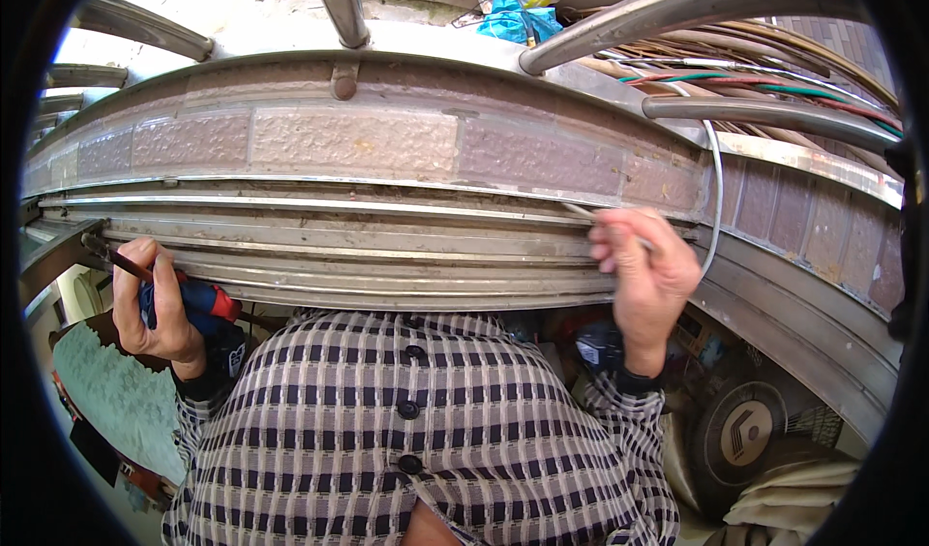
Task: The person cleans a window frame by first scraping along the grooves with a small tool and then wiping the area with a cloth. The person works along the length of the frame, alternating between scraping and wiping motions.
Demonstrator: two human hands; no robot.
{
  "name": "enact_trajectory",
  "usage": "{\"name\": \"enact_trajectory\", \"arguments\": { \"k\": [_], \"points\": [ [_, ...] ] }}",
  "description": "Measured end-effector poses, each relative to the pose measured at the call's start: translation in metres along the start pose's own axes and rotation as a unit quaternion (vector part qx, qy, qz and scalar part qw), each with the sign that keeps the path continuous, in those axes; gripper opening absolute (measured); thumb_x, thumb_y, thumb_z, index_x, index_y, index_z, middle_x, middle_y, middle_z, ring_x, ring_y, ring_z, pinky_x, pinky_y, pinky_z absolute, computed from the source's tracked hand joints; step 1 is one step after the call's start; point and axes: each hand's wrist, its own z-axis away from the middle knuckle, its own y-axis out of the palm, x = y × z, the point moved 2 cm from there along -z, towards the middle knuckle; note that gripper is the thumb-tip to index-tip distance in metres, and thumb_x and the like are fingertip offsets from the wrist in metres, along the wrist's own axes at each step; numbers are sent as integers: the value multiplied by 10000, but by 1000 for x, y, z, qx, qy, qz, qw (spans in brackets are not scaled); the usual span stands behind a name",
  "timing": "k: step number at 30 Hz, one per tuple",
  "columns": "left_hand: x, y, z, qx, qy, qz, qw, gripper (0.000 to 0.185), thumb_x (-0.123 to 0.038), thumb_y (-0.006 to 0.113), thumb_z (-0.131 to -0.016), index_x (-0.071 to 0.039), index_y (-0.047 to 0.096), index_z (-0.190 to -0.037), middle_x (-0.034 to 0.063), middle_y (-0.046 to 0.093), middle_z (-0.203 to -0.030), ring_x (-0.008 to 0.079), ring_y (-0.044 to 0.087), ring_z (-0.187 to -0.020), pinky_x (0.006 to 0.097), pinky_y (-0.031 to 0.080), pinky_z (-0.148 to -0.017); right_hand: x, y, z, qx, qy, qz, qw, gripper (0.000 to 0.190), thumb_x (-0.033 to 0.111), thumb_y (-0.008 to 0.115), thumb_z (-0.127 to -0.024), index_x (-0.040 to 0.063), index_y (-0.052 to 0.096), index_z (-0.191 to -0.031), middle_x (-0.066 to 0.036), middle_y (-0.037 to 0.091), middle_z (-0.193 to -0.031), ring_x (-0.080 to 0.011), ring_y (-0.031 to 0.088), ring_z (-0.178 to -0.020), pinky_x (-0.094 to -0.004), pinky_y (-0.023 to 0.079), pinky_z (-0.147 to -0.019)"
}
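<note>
My left hand is at the left end of an aluminium sliding-window track. Its fingers close around a tool with a blue and red handle and a thin dark-brown handle or stick, whose end is near the frame post; the exact kind of each is partly hidden. Toward the track's right end, my right hand grips a thin grey rod-like tool. Its tip reaches the groove beside the tiled sill, and the hand is slightly blurred. Dirt lies along the grooves of the track.
Brick-like tiles line the sill beyond the track. Stainless-steel bars rise outside. A white cable crosses the sill at right, near bundled rods. An electric fan stands inside at lower right. Pale-green fabric lies at left.
</note>
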Motion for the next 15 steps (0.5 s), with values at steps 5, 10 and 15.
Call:
{"name": "enact_trajectory", "arguments": {
  "k": [5,10,15],
  "points": [
    [-3,2,-2,13,51,-39,998,221,124,616,-780,129,634,-1000,209,665,-953,287,630,-865,364,507,-796,10,25,-7,56,-109,17,992,122,-43,670,-865,-42,706,-981,-113,691,-848,-145,647,-684,-244,503,-592],
    [-3,2,-1,16,26,5,1000,226,126,611,-783,128,632,-1009,216,662,-940,286,624,-849,366,508,-777,3,-23,-3,17,-39,73,996,119,-36,678,-860,-37,719,-972,-113,686,-830,-148,639,-679,-247,504,-610],
    [-4,4,-2,-3,41,-11,999,226,125,613,-787,130,631,-1012,216,662,-938,276,621,-836,353,504,-765,3,5,-4,25,-157,85,984,144,41,707,-859,-28,707,-985,-129,700,-854,-212,683,-747,-278,549,-628]
  ]
}}
